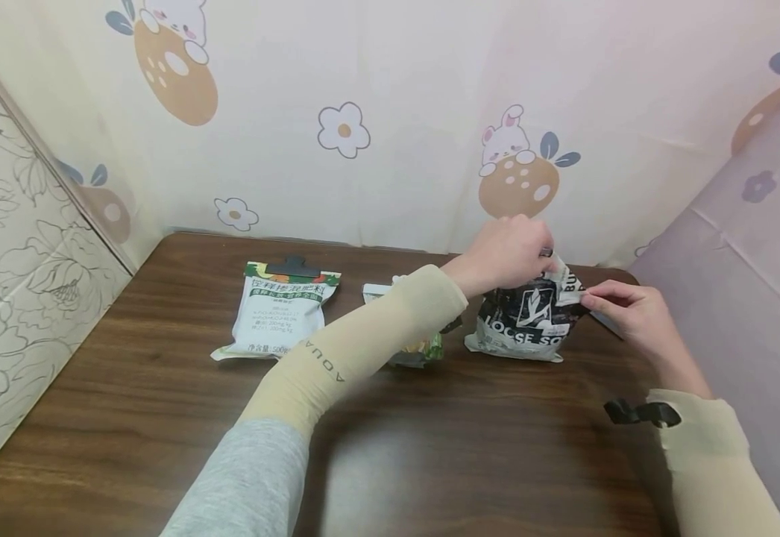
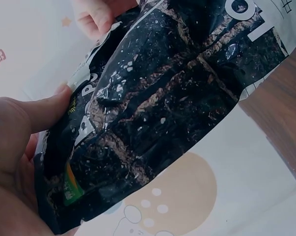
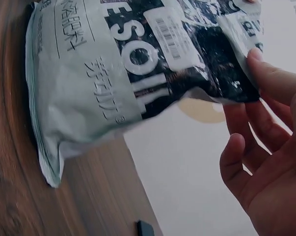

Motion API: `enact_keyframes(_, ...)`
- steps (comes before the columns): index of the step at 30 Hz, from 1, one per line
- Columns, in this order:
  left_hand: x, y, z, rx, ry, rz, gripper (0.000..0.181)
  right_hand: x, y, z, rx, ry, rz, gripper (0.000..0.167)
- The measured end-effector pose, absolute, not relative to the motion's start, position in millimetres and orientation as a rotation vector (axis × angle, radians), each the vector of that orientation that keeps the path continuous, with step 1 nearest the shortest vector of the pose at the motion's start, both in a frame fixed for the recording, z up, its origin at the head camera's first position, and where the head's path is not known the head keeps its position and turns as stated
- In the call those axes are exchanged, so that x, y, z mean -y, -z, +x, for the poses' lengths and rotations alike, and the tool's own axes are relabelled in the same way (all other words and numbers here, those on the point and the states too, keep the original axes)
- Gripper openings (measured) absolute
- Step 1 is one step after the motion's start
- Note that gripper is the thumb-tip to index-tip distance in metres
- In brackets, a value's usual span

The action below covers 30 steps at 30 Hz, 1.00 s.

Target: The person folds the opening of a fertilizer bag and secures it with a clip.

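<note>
A black and pale bag of loose soil (image 1: pixel 520 328) stands upright near the back right of the table. My left hand (image 1: pixel 507 253) reaches across and grips the bag's upper left part. In the left wrist view its thumb (image 2: pixel 52 108) lies against the bag's dark upper edge. With thumb and fingers, my right hand (image 1: pixel 634 317) pinches the bag's upper right corner. The right wrist view shows that thumb (image 3: pixel 273 76) on the front face, fingers behind. The bag's top edge is partly folded and partly covered by the left hand.
A white fertilizer bag (image 1: pixel 276 313), its top held by a black clip (image 1: pixel 294 267), lies at the back left. Between the bags, a smaller green and white packet (image 1: pixel 423 350) is partly hidden by my left forearm. A patterned curtain (image 1: pixel 417 186) hangs behind the brown table (image 1: pixel 470 440).
</note>
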<state>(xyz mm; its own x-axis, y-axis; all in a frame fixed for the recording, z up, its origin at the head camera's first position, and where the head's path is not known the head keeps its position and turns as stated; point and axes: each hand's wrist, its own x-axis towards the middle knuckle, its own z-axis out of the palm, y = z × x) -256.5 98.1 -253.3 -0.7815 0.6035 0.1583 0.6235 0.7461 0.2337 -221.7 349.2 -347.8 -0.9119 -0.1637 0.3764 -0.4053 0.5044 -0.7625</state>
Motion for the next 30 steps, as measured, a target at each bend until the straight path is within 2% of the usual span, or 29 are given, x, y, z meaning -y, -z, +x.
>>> enact_keyframes(6, -97.8, 253.5, -255.7, 2.856, 0.412, -0.994, 0.021, -370.5, 346.6, -221.5, 2.597, -1.327, 0.437, 0.016)
enact_keyframes(16, -98.8, 255.7, -252.5, 2.866, 0.412, -0.989, 0.025, -412.5, 345.5, -227.4, 2.783, -1.04, 0.035, 0.035)
enact_keyframes(22, -99.9, 256.8, -252.3, 2.867, 0.411, -0.983, 0.024, -422.8, 355.1, -241.7, 2.912, -0.774, 0.019, 0.045)
enact_keyframes(30, -99.6, 257.4, -252.6, 2.873, 0.409, -0.973, 0.024, -430.4, 371.6, -258.5, 3.028, -0.736, -0.058, 0.051)
